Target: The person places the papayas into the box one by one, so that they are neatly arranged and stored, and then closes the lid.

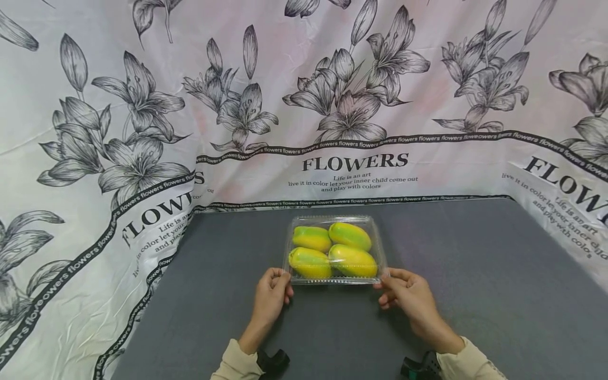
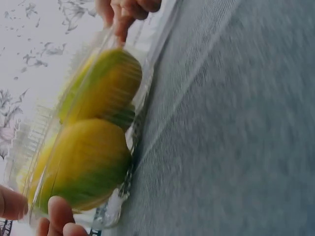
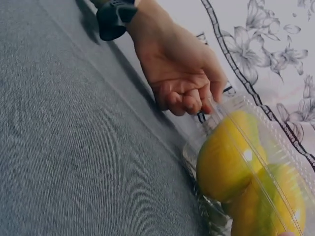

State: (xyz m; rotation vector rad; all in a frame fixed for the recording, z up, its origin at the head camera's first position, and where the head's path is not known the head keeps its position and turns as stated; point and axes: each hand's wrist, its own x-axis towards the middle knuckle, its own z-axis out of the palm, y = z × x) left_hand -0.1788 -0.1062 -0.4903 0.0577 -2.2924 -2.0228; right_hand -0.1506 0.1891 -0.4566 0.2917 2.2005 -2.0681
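Note:
A clear plastic clamshell container [image 1: 313, 281], its lid down, sits on the grey table in the head view. Inside lie several yellow-green mangoes [image 1: 353, 260], seen through the plastic. My left hand [image 1: 272, 295] pinches the near left corner between thumb and fingers. At the near right corner, my right hand [image 1: 410, 296] pinches the rim the same way. The left wrist view shows mangoes [image 2: 93, 162] close up behind the plastic, with the left fingers [image 2: 60, 214] at the lid edge. Across the container in the right wrist view is the left hand [image 3: 179, 73].
The grey tabletop [image 1: 228, 237] extends around the container on all sides. Behind it and at both sides hangs a white cloth [image 1: 266, 179] printed with flowers and lettering. Dark wrist-worn devices [image 1: 274, 363] sit at both sleeves.

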